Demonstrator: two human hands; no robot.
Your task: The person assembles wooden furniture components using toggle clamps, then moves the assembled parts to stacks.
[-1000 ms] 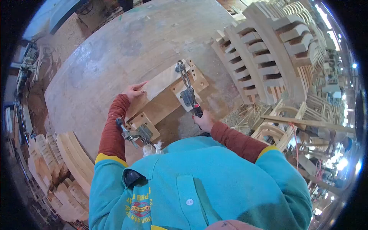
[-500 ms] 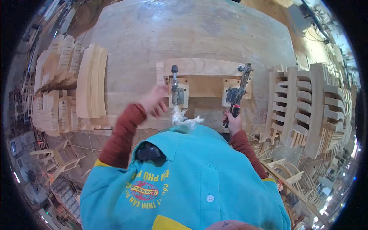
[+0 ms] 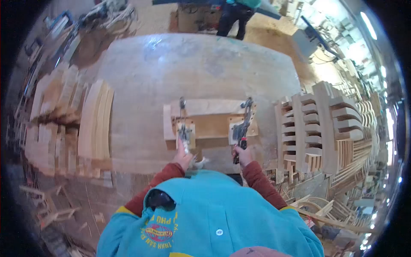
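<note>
Both hands reach forward from the body in my remote view, set apart from each other at the near side of a wooden jig point(image 3: 208, 127). On the left, I see the left hand point(image 3: 183, 157) with its fingers partly closed about the near end of the left clamp point(image 3: 183, 128); I cannot tell how tightly it grips. Over on the other side, the right hand point(image 3: 244, 156) is curled around the dark handle of the right clamp point(image 3: 242, 129), just below a red band on it. Beyond both hands, along the far edge of the jig, I have the pale wooden piece point(image 3: 212, 106) lying crosswise, its length spanning the gap between the clamps. Neither hand touches it: it sits farther out than the fingers, with the left clamp's tip at its left end and the right clamp's tip at its right end. Whether those tips press on the wood, I cannot tell from this height. All of it rests on a broad table point(image 3: 171, 73). Well to the left of the left hand I see stacked curved boards point(image 3: 95, 122), and to the right of the right hand stand slatted wooden parts point(image 3: 319, 128).
</note>
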